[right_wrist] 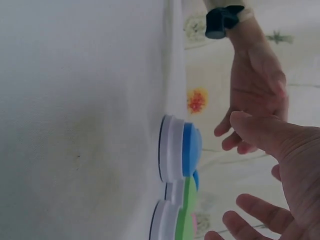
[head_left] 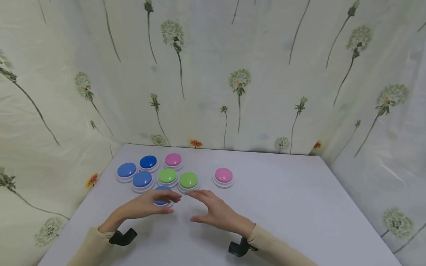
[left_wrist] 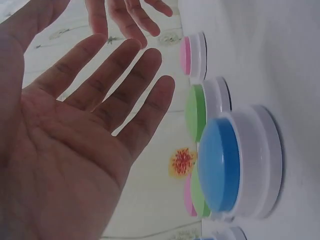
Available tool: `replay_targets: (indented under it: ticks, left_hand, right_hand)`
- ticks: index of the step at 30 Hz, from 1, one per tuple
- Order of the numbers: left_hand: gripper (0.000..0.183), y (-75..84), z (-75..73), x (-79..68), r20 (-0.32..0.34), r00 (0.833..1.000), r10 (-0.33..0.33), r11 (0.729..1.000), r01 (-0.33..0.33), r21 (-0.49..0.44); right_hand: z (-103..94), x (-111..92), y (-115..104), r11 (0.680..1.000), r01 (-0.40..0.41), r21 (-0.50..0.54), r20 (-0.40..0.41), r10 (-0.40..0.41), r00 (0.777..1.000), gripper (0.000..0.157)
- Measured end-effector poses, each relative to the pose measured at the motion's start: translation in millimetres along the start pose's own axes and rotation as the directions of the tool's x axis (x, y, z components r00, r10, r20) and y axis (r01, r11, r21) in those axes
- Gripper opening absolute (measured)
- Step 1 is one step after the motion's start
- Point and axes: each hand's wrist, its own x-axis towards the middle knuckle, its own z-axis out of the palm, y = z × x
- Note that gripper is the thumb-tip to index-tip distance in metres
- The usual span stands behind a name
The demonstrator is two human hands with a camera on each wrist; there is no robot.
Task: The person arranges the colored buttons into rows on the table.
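Both hands hover over the white table with nothing in them. My left hand (head_left: 144, 205) has its fingers extended and spread, partly covering a blue push button (head_left: 162, 188) with a white base. That button (left_wrist: 220, 165) shows large beside the palm in the left wrist view. Facing it, my right hand (head_left: 221, 213) points its loosely straight fingers left, with the fingertips just in front of a green button (head_left: 188, 180). A second green button (head_left: 167, 176) sits to that one's left. In the right wrist view the two hands face each other, beside the blue button (right_wrist: 191, 150).
More blue buttons (head_left: 142, 179) cluster at the table's left, with a pink button (head_left: 173, 159) behind the green ones. Another pink button (head_left: 223, 175) stands apart to the right. A flower-print curtain (head_left: 206, 74) hangs round the white table (head_left: 299, 207).
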Motion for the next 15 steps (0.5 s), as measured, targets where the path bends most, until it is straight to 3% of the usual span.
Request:
replay_targets:
  ticks: [5, 12, 15]
  left_hand:
    - [0.046, -10.7, -12.0, -10.8, -0.072, 0.997, -0.017, 1.0, 0.016, -0.007]
    - [0.044, -23.0, -24.6, -24.9, -0.136, 0.99, 0.025, 0.999, -0.028, -0.019]
    - [0.043, -27.0, -28.2, -30.6, -0.165, 0.986, 0.003, 1.0, -0.004, -0.004]
  right_hand:
    - [7.0, 16.1, -4.2, 1.0, 0.01, -0.013, 0.013, -0.01, 1.0, 0.076]
    - [17.0, 33.3, -0.8, 0.998, -0.049, 0.028, 0.051, 0.047, 0.998, 0.075]
    - [24.9, 39.9, 3.3, 0.997, -0.063, 0.038, 0.054, 0.061, 0.997, 0.074]
